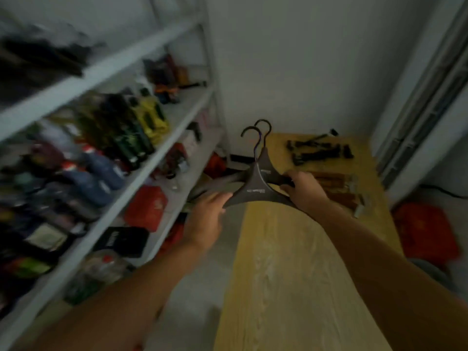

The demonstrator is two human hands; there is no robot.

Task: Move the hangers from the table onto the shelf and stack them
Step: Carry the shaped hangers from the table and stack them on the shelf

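Observation:
Two dark grey hangers (255,188) with black hooks are held together in the air over the left edge of the wooden table (291,262). My left hand (205,219) grips their left arm. My right hand (304,188) grips their right arm. The hooks point away from me. Brown wooden hangers (336,191) lie on the table just beyond my right hand. Black clip hangers (319,150) lie at the table's far end. The white shelf (152,158) stands to the left, blurred.
The shelf boards carry several bottles, boxes and bags, among them a red box (147,209) and a black box (124,240). A red bag (428,231) sits on the floor right of the table. White walls close the far end.

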